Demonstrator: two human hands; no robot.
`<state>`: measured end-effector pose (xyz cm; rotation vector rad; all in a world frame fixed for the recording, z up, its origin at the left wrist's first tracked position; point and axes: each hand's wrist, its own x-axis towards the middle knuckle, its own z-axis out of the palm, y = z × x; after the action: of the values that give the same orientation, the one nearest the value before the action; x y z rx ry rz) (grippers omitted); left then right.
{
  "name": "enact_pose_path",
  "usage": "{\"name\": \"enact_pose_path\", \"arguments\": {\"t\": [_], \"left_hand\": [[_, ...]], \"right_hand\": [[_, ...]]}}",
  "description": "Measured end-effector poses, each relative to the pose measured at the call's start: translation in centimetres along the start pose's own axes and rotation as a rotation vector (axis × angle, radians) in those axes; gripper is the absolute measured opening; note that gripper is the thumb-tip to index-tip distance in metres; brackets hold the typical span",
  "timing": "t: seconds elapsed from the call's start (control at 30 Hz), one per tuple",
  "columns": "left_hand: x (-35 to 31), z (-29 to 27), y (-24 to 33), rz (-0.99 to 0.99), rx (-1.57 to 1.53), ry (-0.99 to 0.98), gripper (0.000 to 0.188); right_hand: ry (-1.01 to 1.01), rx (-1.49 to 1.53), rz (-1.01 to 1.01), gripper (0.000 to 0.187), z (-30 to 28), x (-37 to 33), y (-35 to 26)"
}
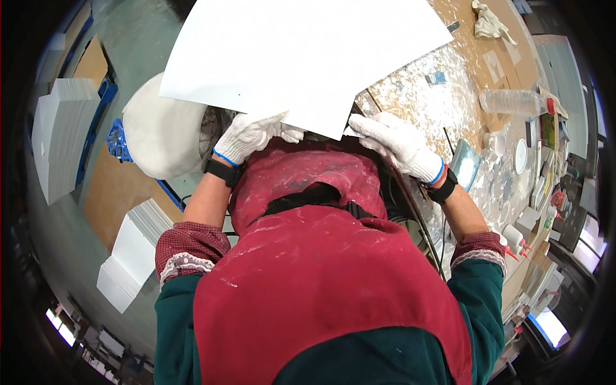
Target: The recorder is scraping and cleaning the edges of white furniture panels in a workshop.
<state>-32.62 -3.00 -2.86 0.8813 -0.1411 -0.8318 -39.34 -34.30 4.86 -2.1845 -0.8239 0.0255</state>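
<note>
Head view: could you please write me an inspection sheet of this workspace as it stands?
Surface: brown workbench, heavily spattered with white residue.
Job's things: large white sheet, held by its near edge above the bench.
Clutter: clear plastic bottle lying on its side, crumpled cloth, red-tipped squeeze bottles at the right edge.
Grippers: left hand and right hand, both in white knit gloves, grip the sheet.
Cables: thin dark cables by the bench edge.
Surroundings: stacks of white sheets on the floor, white sack at left.
</note>
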Motion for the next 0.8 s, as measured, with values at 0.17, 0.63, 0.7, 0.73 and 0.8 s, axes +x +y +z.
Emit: {"name": "enact_pose_path", "arguments": {"t": [0.17, 0.63, 0.7, 0.73, 0.8], "left_hand": [[0.1, -0.2, -0.2, 0.008, -0.011, -0.018, 0.037], [0.3, -0.4, -0.2, -0.029, -0.014, -0.021, 0.039], [0.4, -0.5, -0.2, -0.030, 0.010, -0.035, 0.039], [0.5, -0.6, -0.3, -0.019, 0.015, -0.061, 0.039], [0.6, -0.7, -0.3, -0.039, -0.018, -0.065, 0.039]], "right_hand": [[-0.096, -0.027, 0.009, 0.054, 0.4, 0.1, -0.1], [-0.131, 0.096, 0.153, 0.050, -1.1, -0.9, -0.3], [-0.106, 0.124, 0.155, 0.050, -1.3, -0.6, -0.8], [-0.089, 0.080, 0.125, 0.050, -1.2, -0.4, -0.9], [-0.037, -0.005, 0.068, 0.050, -0.8, -0.1, -1.1]]}}
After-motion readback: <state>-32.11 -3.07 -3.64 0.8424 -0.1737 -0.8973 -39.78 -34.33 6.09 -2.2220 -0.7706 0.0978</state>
